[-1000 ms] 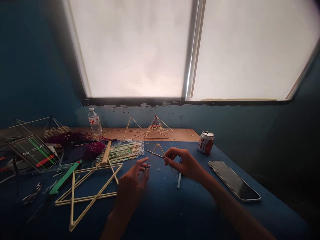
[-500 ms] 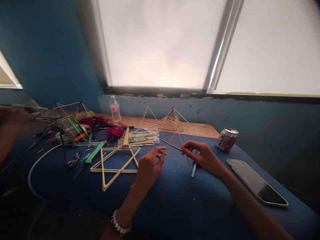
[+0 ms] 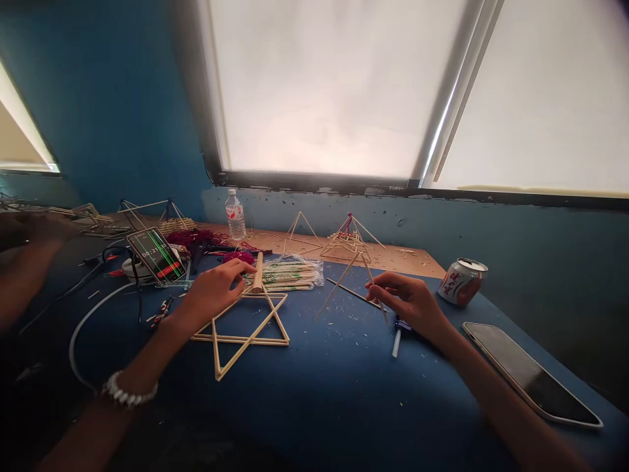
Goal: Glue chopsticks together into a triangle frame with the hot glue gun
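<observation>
My right hand (image 3: 405,298) pinches one leg of a V of two thin wooden sticks (image 3: 339,283), joined at the top. A darker thin stick (image 3: 346,288) slants behind the V to my right fingers; whether they grip it, I cannot tell. My left hand (image 3: 216,288) reaches over a six-pointed star of sticks (image 3: 253,337), fingers apart and holding nothing visible. Its fingertips are near a thick wooden rod (image 3: 258,274). Just below my right hand lies a blue tool with a pale translucent shaft (image 3: 396,342).
Bagged sticks (image 3: 295,274), dark red yarn (image 3: 238,257) and a water bottle (image 3: 235,216) stand or lie behind. Stick pyramids (image 3: 350,236) are by the wall. A can (image 3: 462,282) and phone (image 3: 531,373) are right; a timer phone (image 3: 156,254) and another person's blurred hand (image 3: 46,239) left.
My left hand has let go of the stick V and moved left over the star, now covering the green utility knife. My right hand still holds the V. The view has shifted slightly.
</observation>
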Available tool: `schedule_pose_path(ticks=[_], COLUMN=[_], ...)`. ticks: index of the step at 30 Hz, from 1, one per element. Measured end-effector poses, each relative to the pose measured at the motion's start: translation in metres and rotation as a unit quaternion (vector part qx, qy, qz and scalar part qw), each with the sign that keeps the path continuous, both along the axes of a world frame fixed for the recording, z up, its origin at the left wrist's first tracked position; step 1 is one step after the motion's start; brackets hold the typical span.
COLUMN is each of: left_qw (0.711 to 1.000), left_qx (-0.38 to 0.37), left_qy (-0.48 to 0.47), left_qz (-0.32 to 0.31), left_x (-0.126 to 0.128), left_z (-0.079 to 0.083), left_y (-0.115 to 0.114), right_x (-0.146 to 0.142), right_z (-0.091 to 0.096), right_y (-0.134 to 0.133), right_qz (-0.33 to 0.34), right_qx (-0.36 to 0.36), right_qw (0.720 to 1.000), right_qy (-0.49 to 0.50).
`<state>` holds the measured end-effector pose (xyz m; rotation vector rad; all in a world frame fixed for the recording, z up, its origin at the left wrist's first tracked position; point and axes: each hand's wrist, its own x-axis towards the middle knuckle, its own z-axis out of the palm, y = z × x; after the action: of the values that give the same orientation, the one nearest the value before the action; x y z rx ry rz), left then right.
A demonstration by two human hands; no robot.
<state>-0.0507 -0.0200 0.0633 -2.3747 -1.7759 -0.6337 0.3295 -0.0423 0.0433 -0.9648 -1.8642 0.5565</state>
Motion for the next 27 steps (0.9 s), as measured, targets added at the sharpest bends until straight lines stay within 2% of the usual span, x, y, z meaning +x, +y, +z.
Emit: schedule_pose_path(ticks=[4, 8, 13, 19, 24, 27], left_qw=[0.986, 0.969, 0.962, 0.923, 0.931, 0.934], left_qx=[-0.037, -0.047, -0.032, 0.005, 0.074, 0.065], left_qy=[0.087, 0.122, 0.134, 0.22, 0.214, 0.216], left_qz=[-0.136, -0.211, -0.236, -0.317, -0.285, -0.278], left_x=[-0.021, -0.022, -0.01, -0.008, -0.002, 0.013], left_z=[-0.004, -0.002, 0.002, -0.006, -0.001, -0.003], left_y=[0.045, 0.066, 0.077, 0.1, 0.122, 0.131], right_x=[0.0, 0.003, 0.007, 0.006, 0.005, 0.006], right_z=[-0.003, -0.004, -0.007, -0.006, -0.006, -0.007], right_y=[-0.003, -0.005, -0.004, -0.008, -0.007, -0.007], right_qz=[-0.024, -0.052, -0.045, -0.051, -0.052, -0.055], right_qx=[0.017, 0.034, 0.034, 0.022, 0.013, -0.001], right_qw=[1.0, 0.998, 0.998, 0.998, 0.999, 0.998], right_qy=[0.01, 0.017, 0.024, 0.013, 0.006, 0.005])
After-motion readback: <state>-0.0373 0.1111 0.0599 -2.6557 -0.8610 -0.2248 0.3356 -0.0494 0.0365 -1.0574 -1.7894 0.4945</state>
